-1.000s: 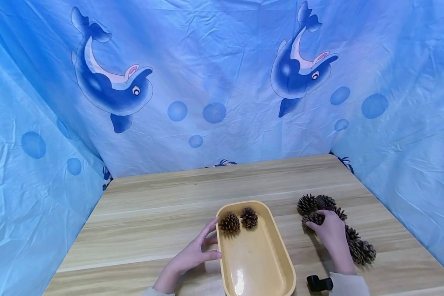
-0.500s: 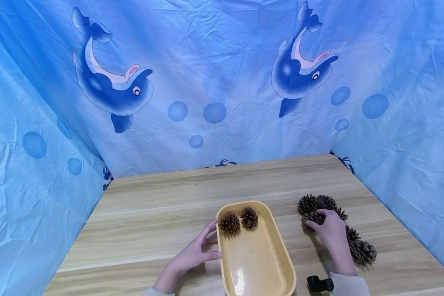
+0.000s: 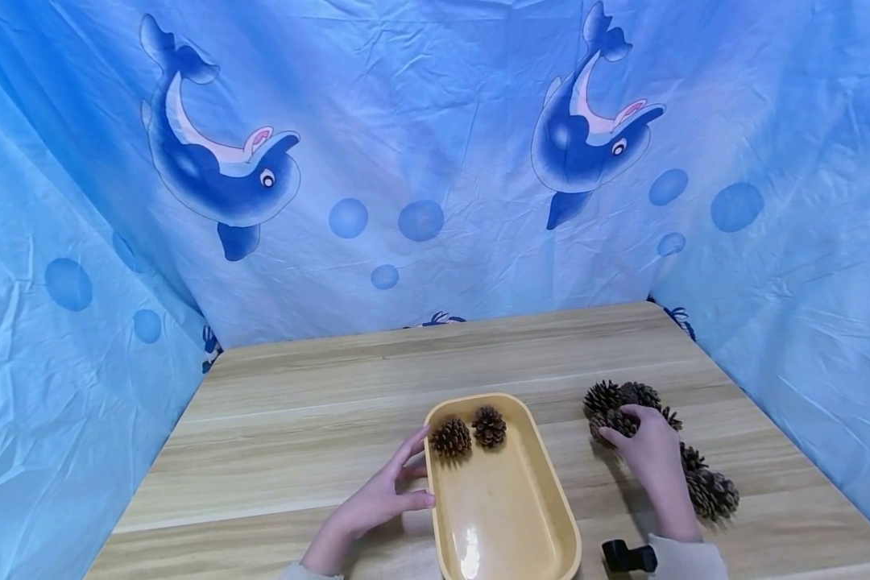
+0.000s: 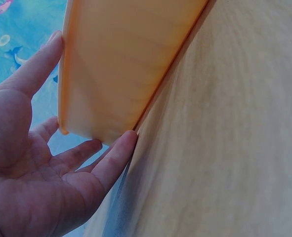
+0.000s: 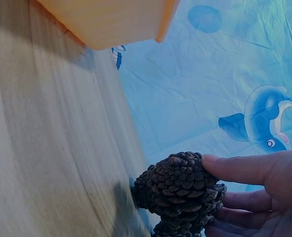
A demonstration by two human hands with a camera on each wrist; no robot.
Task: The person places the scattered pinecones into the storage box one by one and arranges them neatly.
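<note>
A yellowish rectangular tray lies on the table, with two brown pine cones, one on the left and one on the right, at its far end. My left hand touches the tray's left side with spread, mostly straight fingers; the left wrist view has the thumb against the rim. To the right of the tray, my right hand pinches a pine cone between thumb and fingers. That cone is at the near left of a cluster of pine cones, partly hidden by the hand.
Several pine cones remain around the right hand: some behind it and others to its right. The wooden table is enclosed by a blue dolphin-print cloth. A black device sits at the right wrist.
My right hand has risen very slightly at the pine cone. The left hand, the tray and the two cones in it look unmoved.
</note>
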